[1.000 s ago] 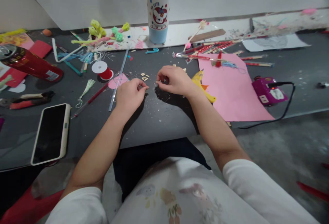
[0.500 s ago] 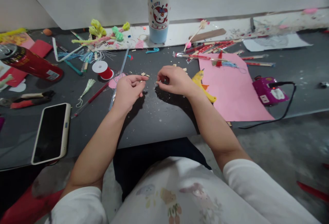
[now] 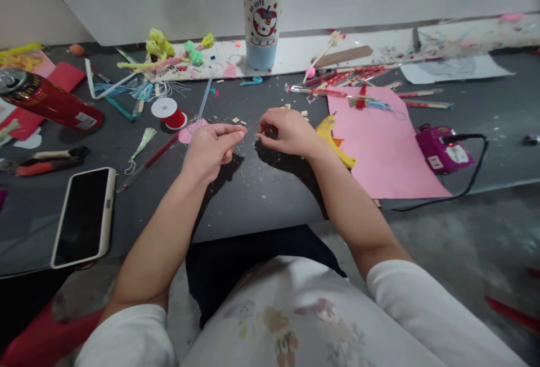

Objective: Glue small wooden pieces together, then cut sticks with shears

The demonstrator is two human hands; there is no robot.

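Note:
My left hand [image 3: 214,150] hovers over the middle of the dark table, thumb and forefinger pinched together; whatever lies between the tips is too small to name. Facing it, my right hand [image 3: 283,132] is also pinched, fingertips close to the tabletop, with any held piece too tiny to make out. Small pale wooden bits [image 3: 238,121] lie just beyond the left fingertips, and more wooden pieces [image 3: 304,113] sit past the right hand. A yellow glue gun [image 3: 331,131] rests beside my right wrist. Close to my left hand are a pink disc [image 3: 188,133] and a red thread spool [image 3: 170,115].
At the back stands a bottle [image 3: 262,24]. Pink paper [image 3: 379,148] and a purple power box [image 3: 444,150] with a cable lie right. On the left are a phone [image 3: 84,215], pliers [image 3: 46,163], a red can [image 3: 50,103] and a tassel [image 3: 143,145].
My left thumb has moved up against the forefinger, closing the gap into a pinch, and the left hand has shifted slightly right. My right hand stays nearly still.

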